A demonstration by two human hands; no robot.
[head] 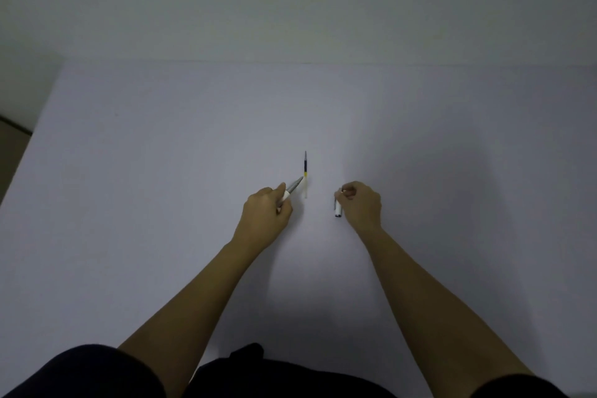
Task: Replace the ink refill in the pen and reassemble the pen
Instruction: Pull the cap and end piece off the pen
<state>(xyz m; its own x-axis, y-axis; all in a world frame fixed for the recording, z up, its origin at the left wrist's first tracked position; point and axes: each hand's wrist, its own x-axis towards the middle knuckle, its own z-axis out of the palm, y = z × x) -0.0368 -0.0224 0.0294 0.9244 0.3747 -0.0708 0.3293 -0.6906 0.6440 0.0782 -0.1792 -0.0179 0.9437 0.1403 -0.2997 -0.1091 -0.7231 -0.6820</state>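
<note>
An ink refill [305, 168] lies on the white table [161, 171], pointing away from me, with a dark section, a yellow band and a pale tube toward me. My left hand [266, 213] grips the front part of the pen [292, 188], its grey tapered tip aimed up-right, close to the refill's yellow band. My right hand [360, 203] is closed on the white rear barrel of the pen [338, 207], held upright just above the table, to the right of the refill.
A plain wall [290, 3] rises behind the table's far edge. The table's left edge [29, 145] runs diagonally, with floor beyond it. My dark clothing [245, 375] fills the bottom of the view.
</note>
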